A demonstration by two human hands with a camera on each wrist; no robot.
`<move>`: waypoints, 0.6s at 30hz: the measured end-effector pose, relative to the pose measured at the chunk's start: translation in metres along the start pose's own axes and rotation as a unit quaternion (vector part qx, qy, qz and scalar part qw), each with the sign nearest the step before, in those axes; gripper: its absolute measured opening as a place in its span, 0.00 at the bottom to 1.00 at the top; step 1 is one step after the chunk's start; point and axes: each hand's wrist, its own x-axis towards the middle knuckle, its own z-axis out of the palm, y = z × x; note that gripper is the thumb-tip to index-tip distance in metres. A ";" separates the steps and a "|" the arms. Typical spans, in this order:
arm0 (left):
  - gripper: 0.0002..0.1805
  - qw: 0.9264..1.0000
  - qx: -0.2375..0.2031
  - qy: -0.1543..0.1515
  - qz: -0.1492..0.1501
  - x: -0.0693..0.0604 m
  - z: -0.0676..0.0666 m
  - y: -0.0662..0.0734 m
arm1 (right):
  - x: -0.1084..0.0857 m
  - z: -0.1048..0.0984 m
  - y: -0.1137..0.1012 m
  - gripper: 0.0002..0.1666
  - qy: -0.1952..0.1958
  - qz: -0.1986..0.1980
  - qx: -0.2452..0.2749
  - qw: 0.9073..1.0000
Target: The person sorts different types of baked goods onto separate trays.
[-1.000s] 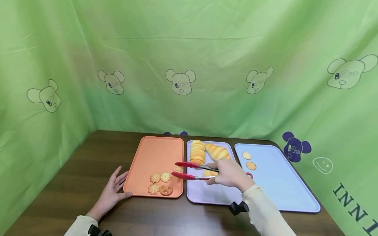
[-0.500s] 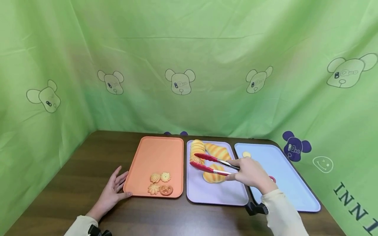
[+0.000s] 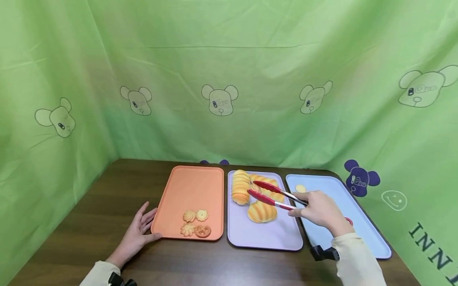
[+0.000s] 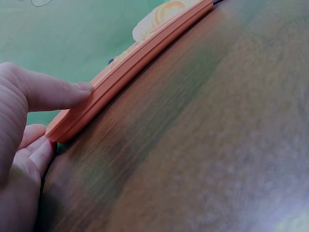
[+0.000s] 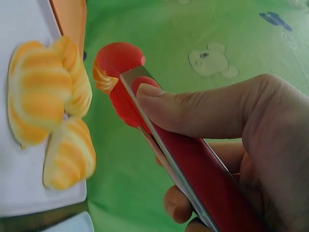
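My right hand (image 3: 320, 210) grips red-and-metal tongs (image 3: 262, 197), thumb pressed on one arm in the right wrist view. Between the tong tips is a swirled cookie (image 5: 104, 79), held above the lilac tray (image 3: 264, 236). Under and around the tongs lie several striped bread rolls (image 3: 262, 212), partly hidden by them. My left hand (image 3: 136, 230) rests at the near left corner of the orange tray (image 3: 196, 188). Its thumb touches the front rim and its loosely extended fingers lie along the left side. Several cookies (image 3: 202, 231) sit near that tray's front.
On the right is a blue tray (image 3: 332, 184) with a pale round cookie (image 3: 300, 188), partly behind the right hand. All three trays stand side by side on a dark wooden table (image 3: 214, 262). A green curtain (image 3: 222, 135) hangs behind and on both sides.
The right hand and tongs have moved right, carrying the swirled cookie from the orange tray to above the bread on the lilac tray. The left hand stays put.
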 end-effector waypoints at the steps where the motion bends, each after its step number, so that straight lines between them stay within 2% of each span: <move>1: 0.61 1.000 0.000 0.000 -0.001 0.000 0.000 0.000 | -0.001 -0.001 0.003 0.42 0.002 0.004 0.000 1.000; 4: 0.61 1.000 0.000 -0.002 -0.004 0.001 0.000 -0.002 | -0.003 -0.003 0.012 0.43 0.001 0.022 0.007 1.000; 9: 0.61 1.000 -0.006 -0.006 0.010 0.001 -0.001 -0.003 | -0.009 -0.008 0.029 0.44 -0.001 0.044 0.007 0.999; 18: 0.61 1.000 -0.004 -0.005 0.013 0.000 -0.002 -0.004 | -0.020 -0.013 0.062 0.48 0.004 0.085 -0.026 0.996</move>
